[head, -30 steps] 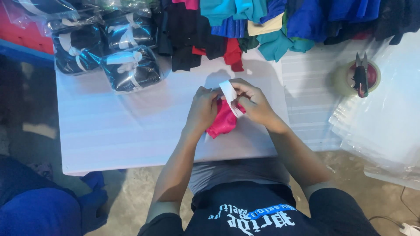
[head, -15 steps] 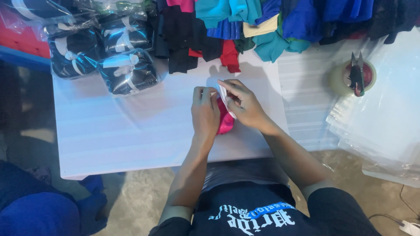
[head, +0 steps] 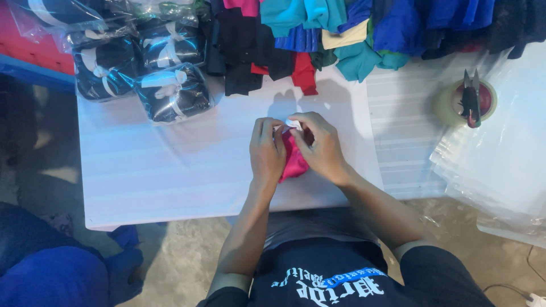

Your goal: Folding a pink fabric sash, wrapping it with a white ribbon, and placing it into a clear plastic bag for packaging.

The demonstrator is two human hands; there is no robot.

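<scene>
A small rolled-up pink cloth (head: 294,162) lies on the white table (head: 170,170), clasped between both hands. My left hand (head: 267,150) presses it from the left with fingers flat along its side. My right hand (head: 321,145) grips it from the right and pinches a white band (head: 294,123) at the cloth's top. Most of the band is hidden under my fingers.
Several dark bundles in clear bags (head: 173,94) lie at the table's far left. A heap of coloured garments (head: 341,34) runs along the back edge. A tape roll with small snips (head: 470,102) and clear plastic bags (head: 506,165) lie to the right.
The white band, held up as a loop above the pink cloth a second ago, is now pulled down against it. Both hands have closed in tighter around the cloth.
</scene>
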